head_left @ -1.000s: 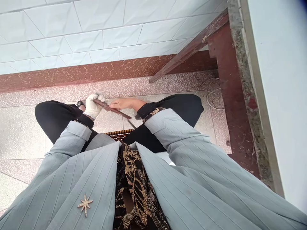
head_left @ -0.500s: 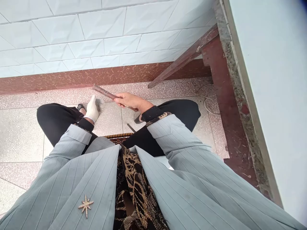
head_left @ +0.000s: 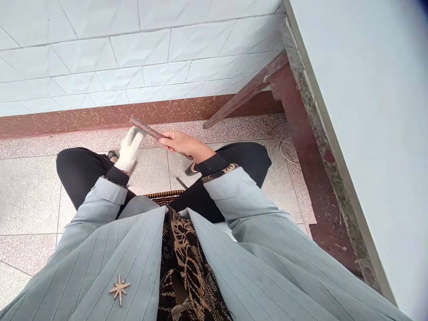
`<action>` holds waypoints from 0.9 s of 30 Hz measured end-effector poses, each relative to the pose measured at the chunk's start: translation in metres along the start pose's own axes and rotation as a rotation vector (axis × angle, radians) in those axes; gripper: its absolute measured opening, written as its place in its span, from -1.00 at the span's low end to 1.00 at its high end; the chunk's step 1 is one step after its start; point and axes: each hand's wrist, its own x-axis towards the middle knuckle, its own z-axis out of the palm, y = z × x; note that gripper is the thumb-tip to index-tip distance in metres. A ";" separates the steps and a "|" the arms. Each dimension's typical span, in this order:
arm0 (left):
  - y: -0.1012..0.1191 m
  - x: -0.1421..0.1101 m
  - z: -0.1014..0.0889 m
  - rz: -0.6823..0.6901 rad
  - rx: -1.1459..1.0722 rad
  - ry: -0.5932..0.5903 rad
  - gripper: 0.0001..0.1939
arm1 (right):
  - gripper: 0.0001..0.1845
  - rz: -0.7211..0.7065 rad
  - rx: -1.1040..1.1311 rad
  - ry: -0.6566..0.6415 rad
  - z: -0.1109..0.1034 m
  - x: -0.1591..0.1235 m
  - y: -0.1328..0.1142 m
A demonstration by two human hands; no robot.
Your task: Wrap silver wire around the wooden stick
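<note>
The brown stick [head_left: 155,133] is in the air above the floor [head_left: 150,167], toward the floor's edge along the wall [head_left: 154,76]. A thin pale ring [head_left: 147,128] seems to go around it, nearer to the far end. The bare right hand [head_left: 182,143] is closed around the nearer part of the stick. The gloved left hand [head_left: 129,149] is just beside the far part, thumb and fingers a little apart; I cannot tell if it touches the stick or holds something. To do this well, in my opinion, the right grip should be firm, so the stick does not turn under the gloved fingers. A dark bar [head_left: 181,183] is near the woven seat [head_left: 163,195], well apart from both hands
</note>
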 end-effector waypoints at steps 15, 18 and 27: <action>0.002 0.006 0.015 -0.099 -0.335 0.053 -0.54 | -0.17 -0.197 -0.290 -0.015 -0.005 -0.001 0.012; 0.001 0.006 0.018 -0.114 -0.390 0.064 -0.50 | -0.11 -0.143 -0.124 -0.089 -0.003 -0.002 0.017; -0.021 0.007 0.021 -0.132 -0.264 0.004 -0.44 | -0.08 -0.142 0.095 -0.226 0.002 0.000 0.026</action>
